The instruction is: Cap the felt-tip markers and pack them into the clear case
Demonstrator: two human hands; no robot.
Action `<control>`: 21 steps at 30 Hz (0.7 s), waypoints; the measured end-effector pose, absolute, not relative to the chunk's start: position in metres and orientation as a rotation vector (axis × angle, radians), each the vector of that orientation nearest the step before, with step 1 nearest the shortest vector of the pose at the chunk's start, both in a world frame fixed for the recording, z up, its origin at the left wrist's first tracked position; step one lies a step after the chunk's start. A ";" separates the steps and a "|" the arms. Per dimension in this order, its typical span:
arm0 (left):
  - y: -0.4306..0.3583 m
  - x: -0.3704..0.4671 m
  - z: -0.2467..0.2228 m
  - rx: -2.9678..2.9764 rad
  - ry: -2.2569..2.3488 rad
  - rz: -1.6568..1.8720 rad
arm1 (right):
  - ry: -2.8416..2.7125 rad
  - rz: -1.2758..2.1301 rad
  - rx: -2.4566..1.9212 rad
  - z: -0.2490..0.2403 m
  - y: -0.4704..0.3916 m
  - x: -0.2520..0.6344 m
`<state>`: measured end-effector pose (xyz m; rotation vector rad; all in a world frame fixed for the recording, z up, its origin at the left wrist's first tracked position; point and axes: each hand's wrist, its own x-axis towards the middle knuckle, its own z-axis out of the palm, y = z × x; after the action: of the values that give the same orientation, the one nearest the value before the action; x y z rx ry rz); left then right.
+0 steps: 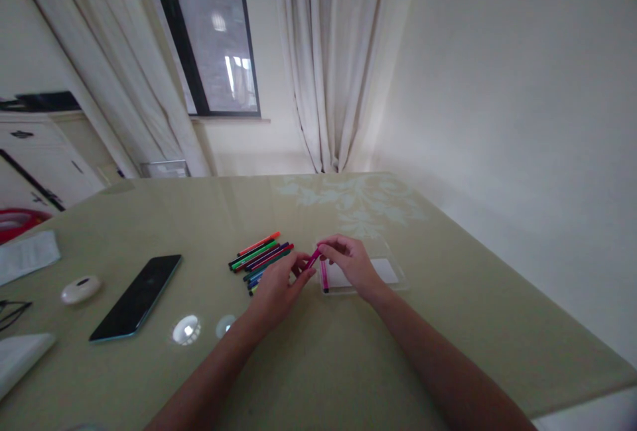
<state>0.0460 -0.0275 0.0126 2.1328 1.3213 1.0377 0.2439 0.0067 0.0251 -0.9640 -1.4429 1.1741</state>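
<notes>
To the left of the clear case, on its near side, a white slab-like object is cut off by the edge of the view. Nearer the case on that side, two shiny round discs are set on the pale green table, and a dark phone is laid aslant beyond them. Farther left of the case, a white rounded object and a black cable are seen.

Just beside the case's left edge, a pink pen is held between the two hands. Its lower end is gripped by the bent fingers of the left hand; its upper end is pinched between the thumb and forefinger of the right hand, which is held over the case. Both ends are partly covered by fingers, so whether a cap is being gripped cannot be made out. Inside the case, a second pink pen is laid along the left wall, next to a white sheet.

Left of the case, loose coloured pens are heaped side by side, partly hidden by the left hand. Far beyond the case, a dark-framed window is flanked by pale curtains.
</notes>
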 end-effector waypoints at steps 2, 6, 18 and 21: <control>-0.029 0.046 0.012 2.164 1.337 1.044 | -1.329 1.137 -0.983 0.026 0.009 0.248; -0.030 0.047 0.010 2.224 1.301 1.063 | -1.143 1.112 -0.992 0.024 0.016 0.254; -0.031 0.050 0.007 2.169 1.200 0.925 | -1.093 1.188 -0.969 0.021 0.018 0.254; -0.031 0.051 0.006 2.156 1.190 0.898 | -1.086 1.187 -0.978 0.020 0.019 0.253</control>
<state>0.0511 -0.0313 0.0060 2.1564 1.1896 0.8984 0.2531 0.0185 0.0204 -0.9785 -1.0858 1.1873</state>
